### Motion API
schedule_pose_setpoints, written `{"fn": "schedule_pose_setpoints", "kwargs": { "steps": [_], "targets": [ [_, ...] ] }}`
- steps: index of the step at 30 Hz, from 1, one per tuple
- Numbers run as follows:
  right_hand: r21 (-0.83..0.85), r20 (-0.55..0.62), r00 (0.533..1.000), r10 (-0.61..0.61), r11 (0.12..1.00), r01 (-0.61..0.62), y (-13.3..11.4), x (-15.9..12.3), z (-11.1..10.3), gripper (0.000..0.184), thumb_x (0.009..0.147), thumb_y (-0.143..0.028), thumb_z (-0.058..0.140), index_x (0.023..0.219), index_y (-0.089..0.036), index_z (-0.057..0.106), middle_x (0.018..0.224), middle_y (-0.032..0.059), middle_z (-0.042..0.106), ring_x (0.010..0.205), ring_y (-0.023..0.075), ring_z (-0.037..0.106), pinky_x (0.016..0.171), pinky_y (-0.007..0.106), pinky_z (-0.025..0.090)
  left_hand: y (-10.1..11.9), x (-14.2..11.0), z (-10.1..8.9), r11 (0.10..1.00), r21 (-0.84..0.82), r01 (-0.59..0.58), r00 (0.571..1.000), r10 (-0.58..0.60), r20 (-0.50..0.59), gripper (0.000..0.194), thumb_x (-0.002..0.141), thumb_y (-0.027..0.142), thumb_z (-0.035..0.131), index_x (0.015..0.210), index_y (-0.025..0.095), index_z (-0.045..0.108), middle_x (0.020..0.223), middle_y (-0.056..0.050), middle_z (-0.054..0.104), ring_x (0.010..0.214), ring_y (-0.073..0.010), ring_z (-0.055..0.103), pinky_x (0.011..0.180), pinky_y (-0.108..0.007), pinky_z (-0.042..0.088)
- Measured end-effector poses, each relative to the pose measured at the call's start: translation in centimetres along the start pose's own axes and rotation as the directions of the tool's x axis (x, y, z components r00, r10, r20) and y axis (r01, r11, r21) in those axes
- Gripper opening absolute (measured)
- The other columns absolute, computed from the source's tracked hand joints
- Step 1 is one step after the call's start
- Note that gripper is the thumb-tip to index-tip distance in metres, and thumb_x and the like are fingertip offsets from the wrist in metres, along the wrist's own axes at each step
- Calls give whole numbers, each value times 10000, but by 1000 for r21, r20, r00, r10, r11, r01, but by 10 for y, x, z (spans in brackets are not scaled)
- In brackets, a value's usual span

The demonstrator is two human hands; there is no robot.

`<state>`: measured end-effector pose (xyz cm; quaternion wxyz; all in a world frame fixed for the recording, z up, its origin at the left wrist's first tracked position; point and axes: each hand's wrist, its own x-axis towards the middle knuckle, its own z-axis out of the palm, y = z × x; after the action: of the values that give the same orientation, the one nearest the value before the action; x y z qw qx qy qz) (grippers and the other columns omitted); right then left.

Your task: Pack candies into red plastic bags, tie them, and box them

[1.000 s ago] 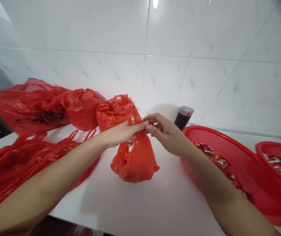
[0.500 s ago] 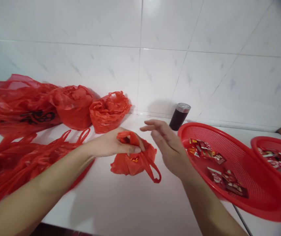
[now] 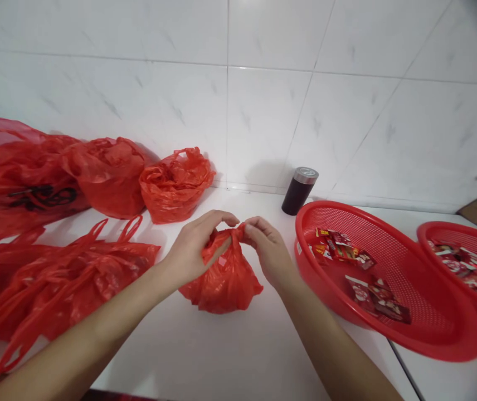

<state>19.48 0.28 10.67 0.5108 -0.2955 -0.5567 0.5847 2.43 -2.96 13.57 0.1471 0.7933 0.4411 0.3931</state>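
A small filled red plastic bag [image 3: 224, 281] rests on the white counter in the middle. My left hand [image 3: 192, 250] pinches the top of the bag from the left, fingers closed on the gathered plastic. My right hand [image 3: 266, 248] grips the same bunched top from the right, its fingers closed on the handles. Both hands meet above the bag's mouth.
A pile of empty red bags [image 3: 54, 284] lies at the left, with filled red bags [image 3: 174, 184] behind it along the tiled wall. A dark cylindrical container [image 3: 299, 190] stands at the back. Two red mesh baskets [image 3: 409, 328] [image 3: 439, 239] with small packets sit at the right.
My right hand, open and off the bag half a second ago, has come back and closed on its top. The loose handle is now gathered up between both hands.
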Motion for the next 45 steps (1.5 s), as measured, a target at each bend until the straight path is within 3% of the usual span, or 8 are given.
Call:
{"fn": "schedule_pose_setpoints", "kwargs": {
  "steps": [4,9,19,29,36,39,41,45],
  "targets": [
    [-155,-201,952,-232,967,202,-1,0,3,112,928,-338,511,902,-235,473,742,-42,577,723,116,563,725,283,464,-5,-5,-3,996,-85,39,994,-31,101,257,914,212,496,1152,226,593,1095,-42,689,964,-183,649,848,-315,513],
    [-267,101,995,22,964,6,9,-4,-2,229,885,-429,594,866,-203,563,810,-17,563,718,109,508,641,246,415,-15,-9,-5,988,-90,123,990,-115,83,188,916,264,511,1063,207,613,964,-29,698,873,-180,652,797,-297,513],
    [352,29,983,183,918,-181,14,-6,-3,412,760,-521,712,643,-187,500,627,-48,454,624,93,484,672,247,467,-34,-16,-13,946,-131,296,938,-263,225,333,926,431,508,1141,258,695,1186,-41,704,1113,-228,624,993,-349,467],
    [35,-254,919,302,952,-303,76,-50,-49,553,722,-519,725,590,-215,283,567,-64,383,559,98,463,607,265,480,-111,-46,-43,742,-211,637,753,-539,378,389,839,564,574,885,226,760,923,-62,779,945,-269,709,982,-426,508],
    [-318,-408,907,106,914,-250,73,-43,-62,310,775,-461,655,786,-226,453,776,10,554,765,208,575,737,375,481,-121,-40,-31,738,-229,635,763,-553,334,442,903,561,456,1050,211,681,1137,-101,719,1108,-257,653,961,-403,532],
    [-553,-345,934,-91,824,-124,67,-43,-47,255,813,-404,615,979,-220,561,1093,98,601,1099,272,516,971,447,381,-110,-36,-27,823,-182,537,830,-478,287,444,929,533,422,1196,224,595,1283,-113,636,1178,-253,599,996,-430,493],
    [-742,-178,968,-174,670,-16,68,-43,-29,286,870,-411,566,1074,-211,581,1173,114,604,1143,280,502,999,452,347,-102,-36,-20,893,-118,435,872,-385,302,487,848,500,600,1270,262,555,1358,-99,577,1228,-271,543,1035,-454,445],
    [-925,51,999,-16,375,54,82,-39,-1,370,900,-477,552,1147,-203,575,1038,108,662,966,286,580,873,430,382,-103,-42,1,971,9,238,899,-223,377,409,746,259,734,1148,284,660,1147,-54,674,1105,-260,579,990,-417,445]
  ]
}}
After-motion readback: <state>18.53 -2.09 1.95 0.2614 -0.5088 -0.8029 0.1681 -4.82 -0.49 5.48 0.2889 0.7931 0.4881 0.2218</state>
